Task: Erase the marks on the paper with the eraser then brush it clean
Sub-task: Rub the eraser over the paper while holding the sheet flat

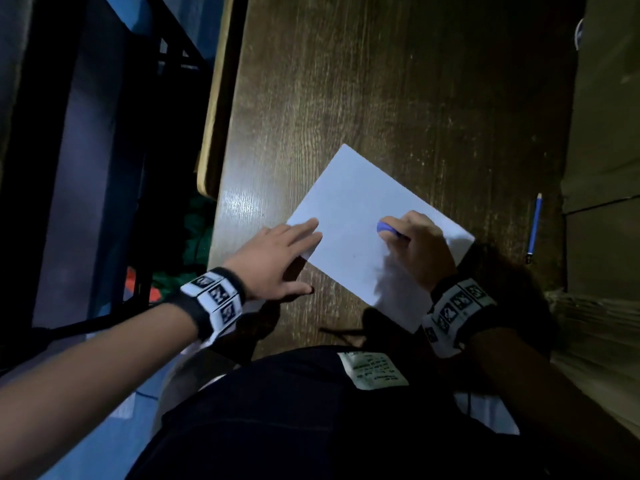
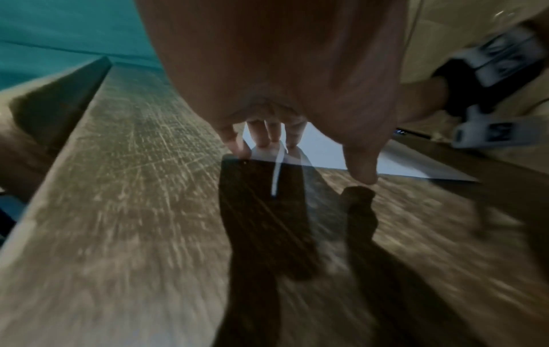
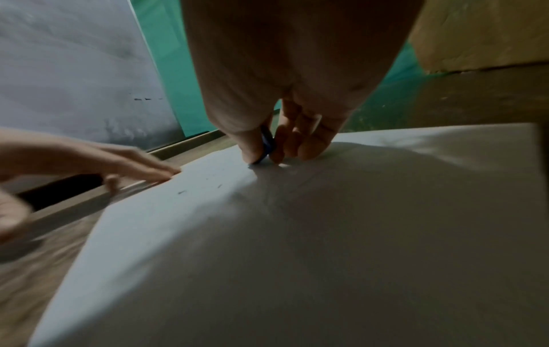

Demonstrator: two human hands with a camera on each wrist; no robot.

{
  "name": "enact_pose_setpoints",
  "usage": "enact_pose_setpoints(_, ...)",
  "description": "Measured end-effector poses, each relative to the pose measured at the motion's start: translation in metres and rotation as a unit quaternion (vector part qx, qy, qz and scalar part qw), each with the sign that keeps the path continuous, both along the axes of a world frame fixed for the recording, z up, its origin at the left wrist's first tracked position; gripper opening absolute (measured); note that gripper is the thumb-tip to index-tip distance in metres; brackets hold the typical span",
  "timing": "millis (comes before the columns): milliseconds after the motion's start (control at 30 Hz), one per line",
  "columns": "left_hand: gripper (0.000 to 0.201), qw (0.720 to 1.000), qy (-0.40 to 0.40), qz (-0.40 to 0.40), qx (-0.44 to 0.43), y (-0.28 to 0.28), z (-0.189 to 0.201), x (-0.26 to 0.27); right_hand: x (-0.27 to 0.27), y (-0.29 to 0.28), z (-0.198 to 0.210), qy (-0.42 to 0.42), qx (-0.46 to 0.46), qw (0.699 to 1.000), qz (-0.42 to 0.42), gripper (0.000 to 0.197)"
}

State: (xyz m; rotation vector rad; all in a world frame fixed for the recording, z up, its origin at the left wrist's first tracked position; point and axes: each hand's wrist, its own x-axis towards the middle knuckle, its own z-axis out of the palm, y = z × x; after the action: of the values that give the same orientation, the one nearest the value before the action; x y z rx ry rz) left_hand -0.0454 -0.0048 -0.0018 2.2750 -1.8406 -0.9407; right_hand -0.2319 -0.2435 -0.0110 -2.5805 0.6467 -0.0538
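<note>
Your lap sits nearest, then the bench (image 1: 381, 81) carrying the paper (image 1: 349, 216). Keep your left hand (image 1: 273, 258) flat, fingers straight on its corner, while your right hand (image 1: 420, 244) pinches the eraser (image 1: 383, 226); rub lightly to avoid creasing.
</note>
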Motion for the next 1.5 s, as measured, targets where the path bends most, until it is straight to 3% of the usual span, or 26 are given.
enact_pose_setpoints(133,0.079,0.997,0.079,0.008,0.002,0.012,0.007,-0.018,0.001,-0.018,-0.01,-0.024,-0.009,1.0,-0.006,0.009)
enact_pose_setpoints(267,0.041,0.985,0.149,0.083,-0.028,-0.016,0.014,-0.001,0.015,-0.03,0.001,0.037,0.152,0.988,-0.006,0.012)
enact_pose_setpoints(333,0.051,0.985,0.1,0.114,-0.078,-0.03,0.007,0.018,0.024,-0.038,0.007,0.066,0.164,0.984,0.03,0.013)
enact_pose_setpoints(433,0.087,0.997,0.006,0.064,-0.05,-0.04,-0.007,0.033,0.035,-0.044,0.013,0.069,0.13,0.986,0.074,0.013)
enact_pose_setpoints(567,0.11,0.996,-0.043,0.079,-0.015,-0.039,-0.01,0.017,0.046,-0.013,0.014,-0.028,0.097,0.994,0.029,0.009)
enact_pose_setpoints(667,0.11,0.991,-0.06,0.116,-0.004,-0.033,-0.008,-0.002,0.043,0.024,0.003,-0.085,0.088,0.992,0.044,0.014)
enact_pose_setpoints(767,0.093,0.991,-0.083,0.1,-0.028,-0.022,-0.006,-0.013,0.047,0.019,0.002,-0.088,0.122,0.988,0.022,0.008)
enact_pose_setpoints(833,0.073,0.992,-0.055,0.088,-0.066,-0.016,-0.002,-0.01,0.054,0.004,0.005,-0.049,0.138,0.989,-0.003,0.008)
enact_pose_setpoints(1000,0.026,0.987,0.023,0.108,-0.113,-0.031,0.002,0.015,0.063,-0.009,0.012,0.052,0.134,0.989,0.04,0.011)
enact_pose_setpoints(1100,0.057,0.994,0.006,0.058,-0.096,-0.051,-0.007,0.031,0.065,-0.003,0.013,0.057,0.109,0.991,0.05,0.011)
enact_pose_setpoints(1200,0.079,0.997,-0.026,-0.004,-0.067,-0.062,-0.006,0.037,0.058,0.02,0.008,-0.018,0.114,0.991,0.061,0.007)
enact_pose_setpoints(1367,0.084,0.997,-0.078,-0.01,-0.021,-0.068,-0.001,0.036,0.049,0.046,0.003,-0.038,0.116,0.985,0.118,0.006)
enact_pose_setpoints(1500,0.086,0.992,-0.117,-0.031,0.027,-0.075,0.005,0.036,0.058,0.036,0.0,-0.076,0.063,0.995,0.029,0.012)
